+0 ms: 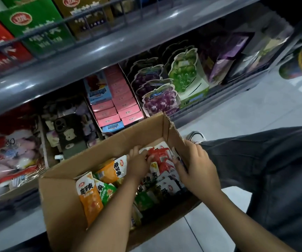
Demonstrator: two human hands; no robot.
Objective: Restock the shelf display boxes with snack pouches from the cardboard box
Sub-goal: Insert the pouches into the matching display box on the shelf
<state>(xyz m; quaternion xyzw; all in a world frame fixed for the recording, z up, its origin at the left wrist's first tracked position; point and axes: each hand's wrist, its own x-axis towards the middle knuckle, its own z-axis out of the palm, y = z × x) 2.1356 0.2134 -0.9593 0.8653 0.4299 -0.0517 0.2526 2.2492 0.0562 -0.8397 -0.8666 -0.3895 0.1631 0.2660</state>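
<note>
An open cardboard box (63, 202) sits on the floor in front of the shelf, filled with orange, green and red snack pouches. Both hands reach into its far right corner. My left hand (137, 164) grips a bunch of red pouches (160, 156) from the left. On the right side of the same bunch my right hand (194, 166) curls its fingers round the pouches, next to the box's right wall. Orange pouches (90, 199) lie loose at the box's left. Red and green display boxes (30, 26) stand on the upper shelf.
The lower shelf holds pink cartons (123, 104), grape-shaped candy packs (159, 101) and a phone (68, 131) lying on goods. A grey shelf rail (92, 57) overhangs the box. My knee in dark trousers (266, 160) is at the right, on pale floor tiles.
</note>
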